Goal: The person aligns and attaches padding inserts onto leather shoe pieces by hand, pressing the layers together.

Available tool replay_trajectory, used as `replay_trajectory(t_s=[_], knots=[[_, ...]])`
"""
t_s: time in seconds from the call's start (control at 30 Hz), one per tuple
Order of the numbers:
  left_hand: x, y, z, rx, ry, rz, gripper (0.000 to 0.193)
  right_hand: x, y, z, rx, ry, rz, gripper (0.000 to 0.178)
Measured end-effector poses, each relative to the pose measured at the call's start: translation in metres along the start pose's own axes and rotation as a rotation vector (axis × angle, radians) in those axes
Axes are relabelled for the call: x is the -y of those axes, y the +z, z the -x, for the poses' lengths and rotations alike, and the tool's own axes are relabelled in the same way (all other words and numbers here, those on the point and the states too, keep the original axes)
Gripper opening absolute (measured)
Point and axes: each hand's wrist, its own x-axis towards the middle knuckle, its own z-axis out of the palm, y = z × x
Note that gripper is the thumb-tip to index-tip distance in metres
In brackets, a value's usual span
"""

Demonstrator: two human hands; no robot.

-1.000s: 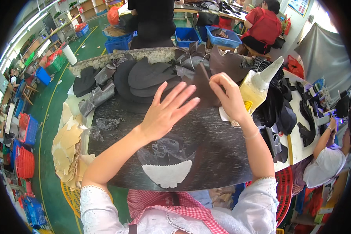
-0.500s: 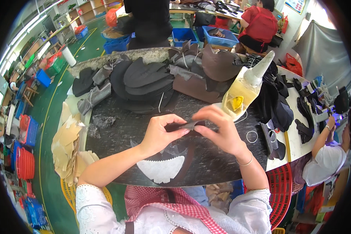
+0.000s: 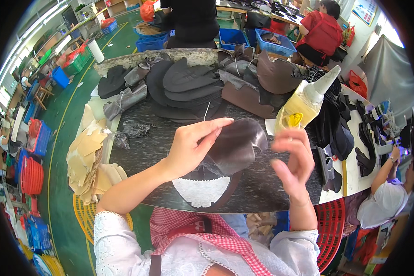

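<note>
A dark, glossy leather shoe piece (image 3: 237, 149) with a curved edge is held up over the table, pinched at its upper left corner between the thumb and fingers of my left hand (image 3: 193, 145). My right hand (image 3: 293, 161) is off to the right of that piece, fingers apart and holding nothing. Just beyond it is a translucent yellowish glue bottle (image 3: 301, 106) with a whitish cone nozzle, leaning to the upper right. Below my left hand, a white piece with a jagged upper edge (image 3: 201, 191) lies on a dark, curved piece near the table's front edge.
Stacked black shoe pieces (image 3: 188, 85) and brown leather pieces (image 3: 248, 99) line the far side. Beige scraps (image 3: 85, 158) are heaped at the left edge, above a yellow basket (image 3: 83, 214). A red basket (image 3: 331, 230) stands at lower right. Other people work nearby.
The leather piece, earlier bent between both hands, now hangs spread out from my left hand. My right hand has let go and moved right. The whole view has shifted slightly.
</note>
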Motion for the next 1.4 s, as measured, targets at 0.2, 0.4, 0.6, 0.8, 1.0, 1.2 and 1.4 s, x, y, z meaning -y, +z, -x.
replay_trajectory(t_s=[0.2, 0.4, 0.6, 0.8, 1.0, 1.2, 1.4], knots=[[-0.004, 0.029, 0.044, 0.05, 0.252, -0.104, 0.041, 0.006, 0.047, 0.019, 0.154, 0.199, 0.003, 0.01], [0.004, 0.025, 0.049, 0.001, 0.16, 0.006, 0.034, -0.001, 0.059, 0.03, 0.073, 0.26, -0.056, 0.009], [-0.001, 0.02, 0.038, -0.036, 0.053, 0.156, 0.016, -0.002, 0.064, 0.038, 0.042, 0.271, -0.09, 0.007], [-0.007, 0.021, 0.036, -0.022, 0.125, -0.092, 0.013, -0.005, 0.063, 0.044, 0.046, 0.273, -0.077, 0.006], [0.005, 0.031, 0.047, -0.078, 0.311, -0.234, 0.014, -0.009, 0.062, 0.05, 0.032, 0.391, -0.194, 0.005], [0.003, 0.033, 0.047, -0.002, -0.328, 0.79, 0.042, -0.013, 0.066, 0.053, 0.004, 0.397, -0.374, 0.005], [-0.002, 0.04, 0.041, 0.084, -0.299, 0.754, 0.057, -0.014, 0.069, 0.057, -0.031, 0.28, -0.166, 0.004]])
